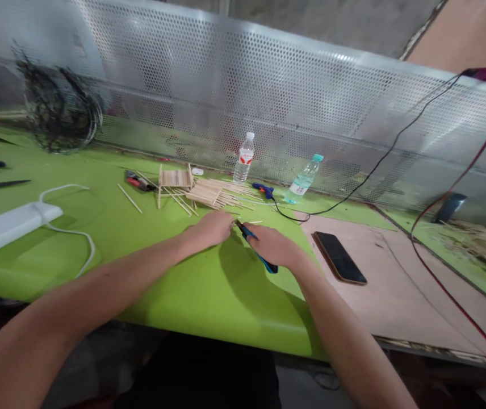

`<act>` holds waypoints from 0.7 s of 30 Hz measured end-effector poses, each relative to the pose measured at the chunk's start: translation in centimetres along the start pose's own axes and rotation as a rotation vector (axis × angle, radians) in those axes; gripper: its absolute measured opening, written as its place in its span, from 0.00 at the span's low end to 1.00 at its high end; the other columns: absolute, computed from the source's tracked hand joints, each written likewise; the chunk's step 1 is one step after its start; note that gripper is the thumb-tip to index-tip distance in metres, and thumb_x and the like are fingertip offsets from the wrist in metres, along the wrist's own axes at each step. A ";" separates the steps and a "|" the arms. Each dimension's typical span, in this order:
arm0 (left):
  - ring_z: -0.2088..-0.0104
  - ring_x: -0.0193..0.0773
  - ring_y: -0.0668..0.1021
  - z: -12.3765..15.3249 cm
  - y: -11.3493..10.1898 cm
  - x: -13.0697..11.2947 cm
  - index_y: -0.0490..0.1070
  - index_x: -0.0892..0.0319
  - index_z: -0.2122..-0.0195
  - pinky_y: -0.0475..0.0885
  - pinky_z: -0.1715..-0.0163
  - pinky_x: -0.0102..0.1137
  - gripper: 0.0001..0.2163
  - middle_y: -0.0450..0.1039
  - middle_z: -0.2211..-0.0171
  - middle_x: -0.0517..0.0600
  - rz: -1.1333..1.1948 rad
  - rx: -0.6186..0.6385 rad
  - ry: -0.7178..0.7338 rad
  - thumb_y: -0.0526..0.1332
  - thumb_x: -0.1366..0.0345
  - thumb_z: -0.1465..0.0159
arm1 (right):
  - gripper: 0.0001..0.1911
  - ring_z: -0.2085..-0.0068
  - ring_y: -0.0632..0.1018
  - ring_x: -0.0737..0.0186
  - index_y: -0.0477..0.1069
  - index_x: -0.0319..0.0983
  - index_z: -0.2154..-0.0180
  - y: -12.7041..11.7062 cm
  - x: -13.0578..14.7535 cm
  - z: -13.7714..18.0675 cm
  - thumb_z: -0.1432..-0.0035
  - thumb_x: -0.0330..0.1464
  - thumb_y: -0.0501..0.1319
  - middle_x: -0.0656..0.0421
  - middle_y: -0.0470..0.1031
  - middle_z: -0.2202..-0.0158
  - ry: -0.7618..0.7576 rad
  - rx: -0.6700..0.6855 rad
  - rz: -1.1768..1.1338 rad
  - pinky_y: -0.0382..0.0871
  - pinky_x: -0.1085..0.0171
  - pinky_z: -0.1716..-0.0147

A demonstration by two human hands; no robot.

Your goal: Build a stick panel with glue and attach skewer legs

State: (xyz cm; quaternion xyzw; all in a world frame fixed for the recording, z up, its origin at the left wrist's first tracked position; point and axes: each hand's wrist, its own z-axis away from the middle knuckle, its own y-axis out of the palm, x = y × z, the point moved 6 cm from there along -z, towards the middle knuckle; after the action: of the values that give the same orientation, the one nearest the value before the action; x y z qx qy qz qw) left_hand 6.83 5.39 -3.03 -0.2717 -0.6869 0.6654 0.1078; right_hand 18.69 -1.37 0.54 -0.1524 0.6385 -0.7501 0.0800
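- The right hand [275, 244] is closed around the pliers [245, 230], whose blue-and-black handles slant back under the palm.
- The left hand [217, 227] has its fingers drawn together at the tip of the pliers; I cannot tell what they pinch, as it is too small to see.
- The pliers are over the front middle of the green table [153, 238], between the two hands.
- A short stick [255, 222] is just beyond the right hand.
- Farther back, loose sticks [237, 193] lie in a spread heap, with a stick panel [204, 195] among them and a stick frame [176, 179] at their left.
- A red tool [138, 180] lies left of the frame.
- A glue gun [263, 190] lies between two bottles [243, 162], right of the heap.
- A phone [340, 257] rests on the pinkish board [390, 289], right of the right hand.
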 end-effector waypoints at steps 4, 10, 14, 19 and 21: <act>0.65 0.49 0.81 0.0 0.1 0.0 0.80 0.61 0.66 0.75 0.61 0.38 0.12 0.80 0.66 0.61 0.014 0.026 -0.019 0.55 0.69 0.35 | 0.19 0.55 0.83 0.48 0.66 0.35 0.43 0.3 0.3 -0.5 0.30 0.29 0.47 0.44 0.81 0.53 0.064 -0.027 0.073 0.67 0.60 0.61; 0.62 0.52 0.82 0.1 -0.1 -0.4 0.80 0.62 0.65 0.75 0.59 0.41 0.12 0.80 0.64 0.62 -0.009 0.034 -0.030 0.55 0.72 0.36 | 0.21 0.55 0.83 0.45 0.63 0.35 0.40 0.7 0.7 -0.6 0.30 0.29 0.47 0.43 0.82 0.55 0.054 0.005 0.110 0.69 0.58 0.61; 0.61 0.54 0.82 0.2 -0.2 -0.7 0.80 0.62 0.65 0.76 0.58 0.41 0.09 0.80 0.64 0.63 -0.029 0.035 0.023 0.58 0.72 0.38 | 0.20 0.55 0.83 0.44 0.64 0.33 0.41 0.5 0.8 -1.0 0.31 0.28 0.46 0.39 0.81 0.53 0.100 0.033 0.123 0.70 0.57 0.60; 0.57 0.54 0.82 0.3 -0.1 -0.7 0.80 0.62 0.63 0.75 0.53 0.42 0.08 0.80 0.62 0.62 0.022 0.033 -0.003 0.61 0.71 0.39 | 0.18 0.54 0.83 0.46 0.67 0.36 0.43 0.1 1.4 -1.3 0.31 0.28 0.49 0.43 0.81 0.52 0.098 0.055 0.126 0.70 0.59 0.60; 0.56 0.53 0.82 0.3 -0.1 -0.9 0.81 0.61 0.61 0.75 0.52 0.41 0.09 0.80 0.61 0.62 0.020 0.046 0.017 0.61 0.71 0.39 | 0.18 0.54 0.83 0.46 0.68 0.35 0.45 0.1 1.4 -1.3 0.31 0.27 0.49 0.42 0.81 0.52 0.116 0.054 0.126 0.69 0.59 0.61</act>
State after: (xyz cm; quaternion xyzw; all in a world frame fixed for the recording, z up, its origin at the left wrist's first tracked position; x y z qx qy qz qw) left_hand 7.36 4.66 -2.75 -0.2815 -0.6680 0.6795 0.1131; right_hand 16.96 -0.60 0.47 -0.0658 0.6301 -0.7680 0.0940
